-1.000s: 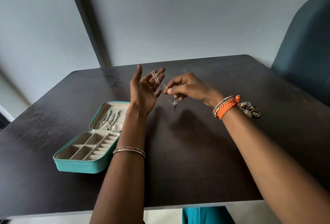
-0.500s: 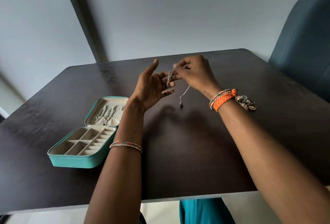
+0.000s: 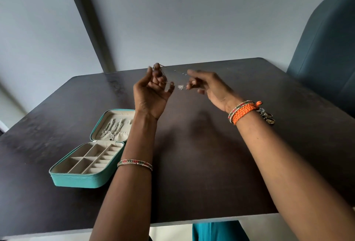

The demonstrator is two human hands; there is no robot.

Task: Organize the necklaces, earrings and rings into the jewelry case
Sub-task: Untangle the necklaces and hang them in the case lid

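At the lower left of the frame the open jewelry case [image 3: 87, 166] lies on the dark surface [image 3: 192, 154], its lid flat behind the tray with chains already hung in it and the tray compartments bare as far as can be seen. Up and right of it, mid-frame, the left hand [image 3: 151, 93] is raised palm-up, fingers curled round a bunch of thin necklace [image 3: 163, 75] chain. The chain runs roughly level toward the right, where the right hand [image 3: 205, 85] appears to pinch its other end near a small pale pendant (motion blur hides the exact contact). The case lies down-left of both hands, nearer the left hand. The loose jewelry [image 3: 267, 116] sits beside the right wrist.
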